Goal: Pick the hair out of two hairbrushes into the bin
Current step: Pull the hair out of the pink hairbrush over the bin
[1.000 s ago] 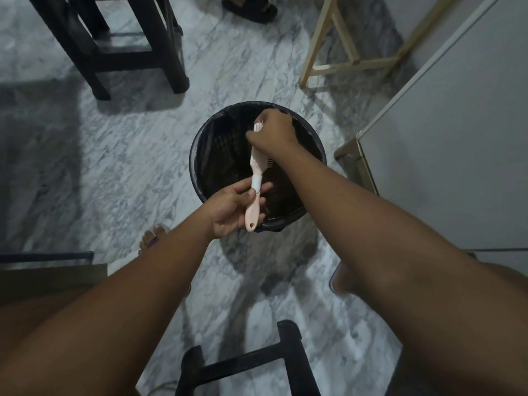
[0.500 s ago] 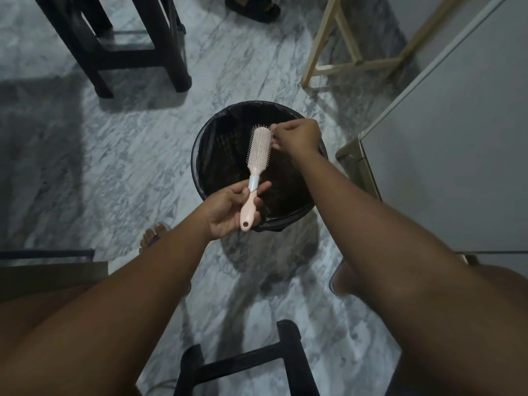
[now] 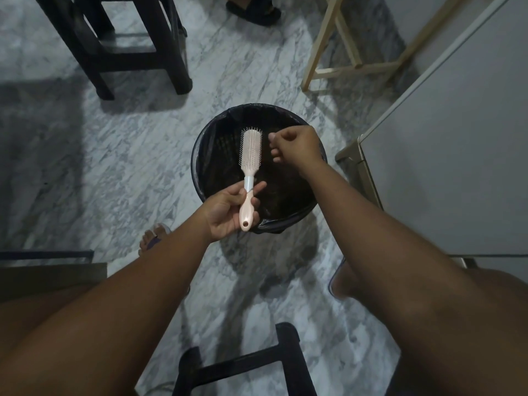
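A pink hairbrush (image 3: 250, 155) with a pale blue collar is held upright over the black bin (image 3: 211, 138), bristles facing me. My left hand (image 3: 228, 210) grips its handle at the bin's near rim. My right hand (image 3: 297, 145) hovers over the bin just right of the brush head, not touching it, fingers pinched together; whether hair is between them is too dark to tell. The bin has a black liner and dark contents. No second hairbrush is in sight.
The marble floor (image 3: 114, 167) surrounds the bin. A black stool (image 3: 120, 47) stands far left, a pale wooden frame (image 3: 343, 52) far right, a white cabinet (image 3: 457, 152) at right. Another black stool (image 3: 243, 364) sits between my knees. Someone's sandalled foot (image 3: 254, 10) is at the top edge.
My right hand came off the brush head and moved right, away from it. The left hand turned the brush so its bristles face up.
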Tool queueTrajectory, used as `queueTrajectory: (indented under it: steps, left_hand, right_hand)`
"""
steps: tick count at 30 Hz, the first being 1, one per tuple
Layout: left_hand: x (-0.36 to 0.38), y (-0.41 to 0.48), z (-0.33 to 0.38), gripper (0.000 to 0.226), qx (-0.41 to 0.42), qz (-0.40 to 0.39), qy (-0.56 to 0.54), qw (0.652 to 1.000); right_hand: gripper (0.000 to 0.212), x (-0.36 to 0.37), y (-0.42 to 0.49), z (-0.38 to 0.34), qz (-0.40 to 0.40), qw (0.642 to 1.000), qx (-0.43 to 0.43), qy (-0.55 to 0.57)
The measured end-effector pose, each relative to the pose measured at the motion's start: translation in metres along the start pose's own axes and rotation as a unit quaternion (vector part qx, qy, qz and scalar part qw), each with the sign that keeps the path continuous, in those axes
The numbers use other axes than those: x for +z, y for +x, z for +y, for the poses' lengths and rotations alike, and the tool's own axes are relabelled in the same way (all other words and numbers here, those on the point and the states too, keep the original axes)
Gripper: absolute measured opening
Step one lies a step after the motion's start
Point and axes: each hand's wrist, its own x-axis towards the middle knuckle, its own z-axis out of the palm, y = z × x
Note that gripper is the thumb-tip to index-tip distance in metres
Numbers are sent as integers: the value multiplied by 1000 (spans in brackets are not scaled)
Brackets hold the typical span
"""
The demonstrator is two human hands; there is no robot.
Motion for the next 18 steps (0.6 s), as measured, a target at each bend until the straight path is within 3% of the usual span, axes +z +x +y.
queueTrajectory:
  steps: [4, 9, 13, 18]
  left_hand:
    - [-1, 0, 1, 42, 0, 8, 10, 1000]
    - [6, 1, 4, 42, -1, 10, 30, 999]
    - [8, 0, 6, 41, -5, 13, 43, 999]
    - [3, -2, 6, 40, -21, 13, 51, 998]
  right_hand:
    - [20, 7, 1, -1, 12, 1000, -8, -10]
    - [13, 16, 0, 6, 26, 988, -92, -120]
    - [42, 14, -7, -3, 3, 987, -88, -136]
    - [12, 11, 1, -15, 0, 988, -64, -142]
